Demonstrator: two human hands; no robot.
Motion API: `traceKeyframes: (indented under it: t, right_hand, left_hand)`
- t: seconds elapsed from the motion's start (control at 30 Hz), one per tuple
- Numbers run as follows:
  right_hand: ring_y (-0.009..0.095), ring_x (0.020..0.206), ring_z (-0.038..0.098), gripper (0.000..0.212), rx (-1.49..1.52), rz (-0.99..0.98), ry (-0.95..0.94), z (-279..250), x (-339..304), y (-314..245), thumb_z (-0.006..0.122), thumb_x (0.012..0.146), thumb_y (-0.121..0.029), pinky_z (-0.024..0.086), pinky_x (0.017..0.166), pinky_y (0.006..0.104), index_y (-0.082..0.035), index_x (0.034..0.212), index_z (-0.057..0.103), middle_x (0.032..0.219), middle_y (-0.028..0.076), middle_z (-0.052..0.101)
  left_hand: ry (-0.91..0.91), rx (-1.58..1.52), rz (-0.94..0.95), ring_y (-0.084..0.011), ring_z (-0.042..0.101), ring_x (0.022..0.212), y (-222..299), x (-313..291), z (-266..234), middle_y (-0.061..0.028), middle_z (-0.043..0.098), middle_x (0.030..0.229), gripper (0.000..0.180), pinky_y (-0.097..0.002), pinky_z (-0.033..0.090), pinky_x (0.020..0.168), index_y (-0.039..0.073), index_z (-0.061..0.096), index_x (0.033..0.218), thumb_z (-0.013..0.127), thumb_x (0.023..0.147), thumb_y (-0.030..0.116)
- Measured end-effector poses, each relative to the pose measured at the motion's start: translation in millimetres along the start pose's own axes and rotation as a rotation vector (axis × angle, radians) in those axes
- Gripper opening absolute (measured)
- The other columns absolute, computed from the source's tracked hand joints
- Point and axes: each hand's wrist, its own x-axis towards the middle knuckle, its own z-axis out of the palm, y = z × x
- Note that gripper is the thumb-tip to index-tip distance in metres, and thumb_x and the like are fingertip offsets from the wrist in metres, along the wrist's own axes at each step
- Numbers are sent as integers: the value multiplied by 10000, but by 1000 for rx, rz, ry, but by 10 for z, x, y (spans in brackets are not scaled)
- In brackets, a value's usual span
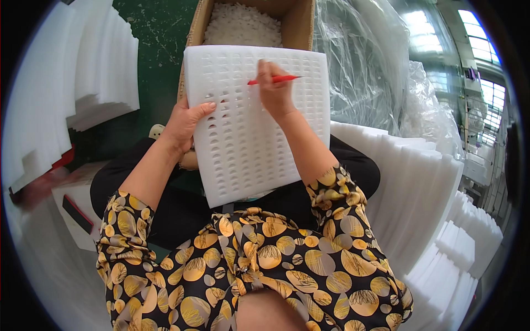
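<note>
A white foam sheet with rows of half-round cut-outs leans over my lap, its far edge against a cardboard box. My left hand grips the sheet's left edge, thumb on top and fingers hidden behind it. My right hand is closed around a slim red pen-like tool above the upper middle of the sheet; its thin end points right. Several cut-outs near my left thumb show darker, as open holes. Whether the tool touches the foam I cannot tell.
The cardboard box beyond the sheet holds small white foam bits. Stacked foam sheets stand at left and right. Clear plastic wrap lies at the far right. A white box with a dark red-edged object sits at left.
</note>
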Motion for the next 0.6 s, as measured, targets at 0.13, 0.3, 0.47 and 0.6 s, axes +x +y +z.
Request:
traceKeyframes:
  t: [0.13, 0.3, 0.47, 0.6]
  right_hand:
    - [130, 521, 319, 373, -656, -106, -162, 12, -42, 131, 530, 915, -189, 342, 504, 265, -69, 578, 426, 545, -10, 393]
    - [160, 499, 323, 381, -18, 2, 28, 162, -70, -206, 541, 907, -213, 337, 494, 276, -84, 572, 417, 522, -10, 386]
    - [137, 498, 345, 386, -701, -179, -179, 220, -94, 11, 532, 915, -190, 349, 488, 265, -67, 568, 415, 531, -4, 425]
    - [138, 491, 348, 381, -181, -66, -60, 273, -126, -263, 527, 915, -169, 347, 478, 265, -55, 569, 418, 531, 1, 438]
  left_hand:
    - [-1, 12, 56, -213, 649, 737, -41, -8, 36, -148, 656, 942, 344, -305, 556, 658, -5, 545, 1141, 624, 808, 32]
    - [-6, -14, 36, -200, 647, 738, 19, -37, 46, -145, 657, 949, 331, -300, 553, 652, -8, 550, 1136, 617, 813, 24]
    - [-17, 30, 62, -194, 646, 753, 16, -53, 94, -143, 656, 955, 331, -300, 552, 658, -6, 548, 1141, 608, 817, 17]
    - [-18, 26, 65, -191, 644, 762, 61, -83, 112, -139, 655, 953, 335, -297, 550, 663, 0, 545, 1149, 605, 820, 18]
